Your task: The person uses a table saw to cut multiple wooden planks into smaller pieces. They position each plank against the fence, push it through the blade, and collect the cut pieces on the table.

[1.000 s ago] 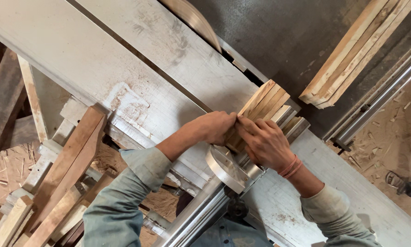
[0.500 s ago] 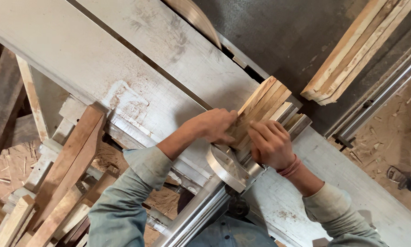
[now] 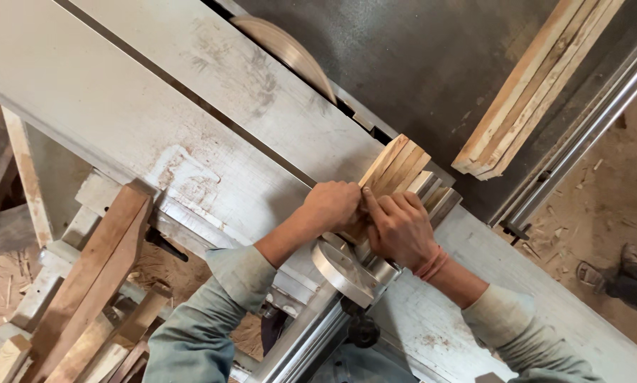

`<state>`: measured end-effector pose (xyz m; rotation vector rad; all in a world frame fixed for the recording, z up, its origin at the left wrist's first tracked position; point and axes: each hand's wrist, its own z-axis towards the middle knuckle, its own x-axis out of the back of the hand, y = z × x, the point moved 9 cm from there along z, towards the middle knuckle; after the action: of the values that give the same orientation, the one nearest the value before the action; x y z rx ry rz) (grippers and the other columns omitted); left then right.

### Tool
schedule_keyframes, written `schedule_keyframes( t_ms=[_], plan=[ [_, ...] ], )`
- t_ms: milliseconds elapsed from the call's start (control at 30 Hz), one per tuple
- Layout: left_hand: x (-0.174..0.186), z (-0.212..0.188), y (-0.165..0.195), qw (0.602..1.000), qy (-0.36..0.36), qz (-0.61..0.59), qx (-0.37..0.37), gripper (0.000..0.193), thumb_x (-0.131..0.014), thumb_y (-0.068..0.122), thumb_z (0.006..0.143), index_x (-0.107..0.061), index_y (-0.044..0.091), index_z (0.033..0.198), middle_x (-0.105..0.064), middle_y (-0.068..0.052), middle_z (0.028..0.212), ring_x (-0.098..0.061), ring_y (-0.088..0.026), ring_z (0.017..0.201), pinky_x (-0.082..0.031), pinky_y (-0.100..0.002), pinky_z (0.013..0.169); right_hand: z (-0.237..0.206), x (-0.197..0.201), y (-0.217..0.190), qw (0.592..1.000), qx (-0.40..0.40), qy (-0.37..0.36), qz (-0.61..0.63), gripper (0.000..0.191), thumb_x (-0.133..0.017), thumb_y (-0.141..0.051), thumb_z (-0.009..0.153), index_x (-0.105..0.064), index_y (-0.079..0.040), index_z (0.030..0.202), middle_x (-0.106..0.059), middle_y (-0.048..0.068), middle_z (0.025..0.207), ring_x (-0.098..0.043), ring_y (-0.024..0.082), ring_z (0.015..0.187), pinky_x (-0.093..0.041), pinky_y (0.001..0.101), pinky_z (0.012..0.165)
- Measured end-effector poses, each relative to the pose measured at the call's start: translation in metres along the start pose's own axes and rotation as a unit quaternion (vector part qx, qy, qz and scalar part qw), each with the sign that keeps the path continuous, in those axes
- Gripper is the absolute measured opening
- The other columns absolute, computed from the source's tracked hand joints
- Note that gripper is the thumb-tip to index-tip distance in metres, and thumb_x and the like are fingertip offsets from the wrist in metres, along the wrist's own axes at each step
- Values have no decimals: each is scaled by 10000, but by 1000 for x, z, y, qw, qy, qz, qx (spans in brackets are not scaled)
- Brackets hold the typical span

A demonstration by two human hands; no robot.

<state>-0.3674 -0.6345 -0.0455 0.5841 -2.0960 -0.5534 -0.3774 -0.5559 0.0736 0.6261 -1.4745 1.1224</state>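
On the grey metal counter [image 3: 191, 106] of a big saw machine, w/ a rounded blade guard [image 3: 290, 53] rising from the slot, the person works a small bundle of wood strips [image 3: 396, 167]. Beyond it, on the dark part of the machine, lies a stack of longer boards [image 3: 538, 85], well apart from the hands. Down the left side lean rough timber offcuts [image 3: 98, 269] over a sawdust floor; a round metal clamp knob [image 3: 343, 273] sits just below the wrists.

The bundle stands on edge against a stepped metal stop, several thin pale strips pressed side by side. Left hand [image 3: 332, 206] is closed round the near end from the left; right hand [image 3: 400, 227] is wrapped over the same end from the right, forefinger stretched along the strips. Both hands touch each other and the wood.

Judged by look: strips are light, stiff, dry, prob. rough-sawn so not slippery, but loose pieces can slide against each other or fan out. Best hold seems to be squeezing across the pack at the near end, both sides, keeping edges flush; thin ends could splinter
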Motion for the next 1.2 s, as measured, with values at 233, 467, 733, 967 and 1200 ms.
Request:
schedule_keyframes(
  t_ms=[233, 467, 733, 967, 1200],
  plan=[
    [1, -11, 9, 1000, 1, 7, 5, 323, -708, 354, 820, -712, 34, 862, -758, -179, 877, -743, -365, 835, -599, -466, 744, -6, -12, -5, 999, 26, -31, -7, 545, -640, -214, 768, -656, 88, 1222, -639, 108, 873, -631, 255, 865, -486, 392, 899],
    [-1, -8, 15, 1000, 8, 26, -10, 334, -711, 363, 841, -708, 30, 868, -748, -184, 884, -730, -380, 853, -591, -485, 747, -12, -9, -5, 999, 37, -19, -1, 544, -635, -206, 778, -671, 109, 1220, -632, 105, 855, -628, 243, 835, -498, 376, 853],
    [-4, -10, 18, 1000, 4, 10, 5, 337, -715, 343, 835, -683, 19, 924, -744, -193, 884, -725, -390, 869, -588, -492, 756, -18, -10, -4, 999, 36, -34, -4, 464, -635, -206, 781, -687, 86, 1138, -640, 111, 856, -634, 251, 832, -515, 394, 860],
    [-7, -9, 19, 1000, 0, 11, 3, 350, -710, 358, 854, -683, 19, 936, -743, -191, 923, -724, -388, 895, -587, -493, 771, -18, -10, -3, 999, 25, -43, 14, 428, -641, -210, 782, -688, 71, 1103, -635, 117, 854, -637, 267, 835, -519, 409, 858],
    [-8, -6, 16, 1000, -10, 13, 7, 356, -722, 354, 832, -682, 21, 950, -743, -194, 923, -725, -389, 901, -588, -495, 775, -16, -6, -4, 999, 32, -28, 12, 469, -639, -207, 774, -676, 90, 1135, -632, 117, 858, -636, 266, 841, -517, 407, 853]
  ],
)
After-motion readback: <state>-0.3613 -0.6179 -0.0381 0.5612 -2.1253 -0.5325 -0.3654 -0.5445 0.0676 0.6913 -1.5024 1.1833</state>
